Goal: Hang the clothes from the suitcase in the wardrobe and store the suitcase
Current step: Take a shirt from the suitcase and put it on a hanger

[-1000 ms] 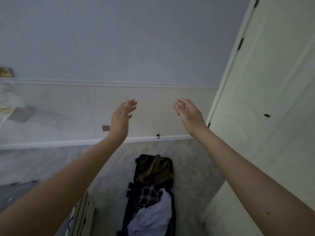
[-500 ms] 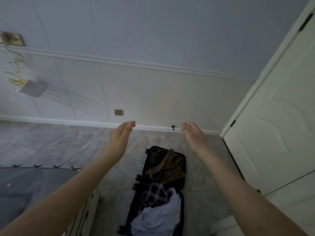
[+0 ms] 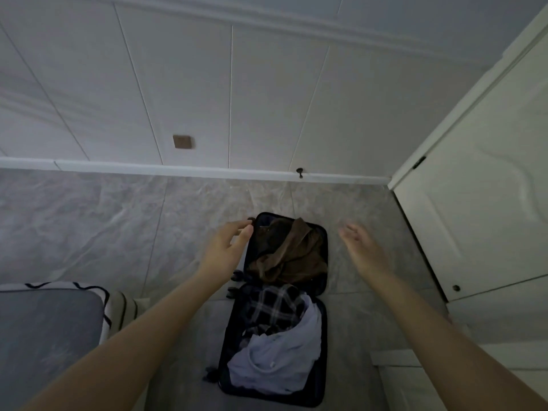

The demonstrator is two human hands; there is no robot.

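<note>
A dark suitcase (image 3: 322, 336) lies open flat on the grey floor below me. Its far half holds a brown garment (image 3: 292, 253). The near half holds a black-and-white plaid shirt (image 3: 274, 307) and a pale lilac garment (image 3: 275, 360). My left hand (image 3: 226, 250) hovers with relaxed fingers beside the far left corner of the case, holding nothing. My right hand (image 3: 363, 250) is stretched out flat to the right of the case, also holding nothing. The white wardrobe door (image 3: 480, 209) stands at the right.
A bed with a grey cover (image 3: 44, 336) and a white, dark-trimmed edge fills the lower left. The panelled wall (image 3: 207, 84) and white skirting board run across the back, with a small door stop (image 3: 300, 172) on it. Grey floor tiles surround the case.
My view has tilted down from the wall to the floor. Both hands have dropped lower and now frame the far half of the suitcase.
</note>
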